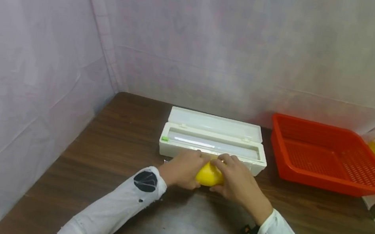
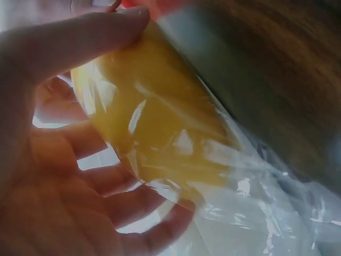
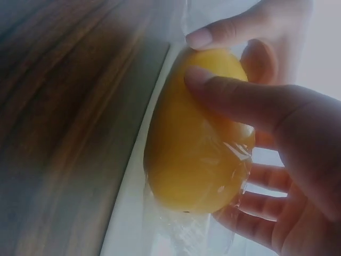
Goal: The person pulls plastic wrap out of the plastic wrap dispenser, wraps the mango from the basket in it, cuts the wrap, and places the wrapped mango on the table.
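Observation:
A smooth yellow oval fruit (image 1: 209,176), shaped like a mango, is held between both hands just in front of a white cling film box (image 1: 167,148). My left hand (image 1: 184,168) grips its left side, thumb on top and fingers curled beneath in the left wrist view. The right hand (image 1: 239,181) holds the other side, its thumb lying across the skin. Clear cling film (image 2: 256,208) wraps round part of the fruit and trails off it, wrinkled and shiny. Inside the box, whose lid (image 1: 216,124) stands raised, lies a film roll (image 1: 212,143).
A red plastic basket (image 1: 338,183) with a perforated base sits at the right rear of the brown wooden table (image 1: 103,153). Pale sheeting (image 1: 220,37) hangs behind and to the left. A green cutter slide (image 1: 165,138) shows at the box's left end.

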Demonstrator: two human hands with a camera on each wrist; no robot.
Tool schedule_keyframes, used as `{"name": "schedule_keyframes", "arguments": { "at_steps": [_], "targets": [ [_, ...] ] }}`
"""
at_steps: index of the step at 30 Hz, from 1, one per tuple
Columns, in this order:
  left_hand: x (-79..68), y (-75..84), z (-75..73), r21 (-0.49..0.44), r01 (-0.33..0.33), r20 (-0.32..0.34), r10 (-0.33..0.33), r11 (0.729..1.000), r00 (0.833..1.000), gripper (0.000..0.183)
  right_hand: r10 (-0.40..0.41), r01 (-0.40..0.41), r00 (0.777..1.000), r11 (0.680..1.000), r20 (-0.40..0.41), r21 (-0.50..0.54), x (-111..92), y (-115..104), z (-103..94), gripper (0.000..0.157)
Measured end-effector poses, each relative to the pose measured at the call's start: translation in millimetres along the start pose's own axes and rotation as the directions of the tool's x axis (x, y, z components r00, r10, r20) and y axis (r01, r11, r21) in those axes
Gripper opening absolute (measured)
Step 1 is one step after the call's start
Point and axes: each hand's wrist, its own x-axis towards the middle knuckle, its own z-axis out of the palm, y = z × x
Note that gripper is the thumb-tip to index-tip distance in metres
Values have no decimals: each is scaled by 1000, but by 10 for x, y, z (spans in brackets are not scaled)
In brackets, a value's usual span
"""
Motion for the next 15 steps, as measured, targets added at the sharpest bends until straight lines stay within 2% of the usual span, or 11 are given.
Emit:
{"name": "schedule_keyframes", "arguments": {
  "at_steps": [4,9,15],
  "targets": [
    [-21,10,-9,-61,28,27,-27,998,999,86,17,-18,999,999,29,34,4,2,-24,69],
    [-35,22,-31,-117,47,54,-41,992,998,87,16,-19,998,998,56,54,11,24,-53,70],
    [-30,15,-6,-152,50,35,-46,987,998,86,12,-17,998,997,67,75,14,55,-77,69]
  ]
}}
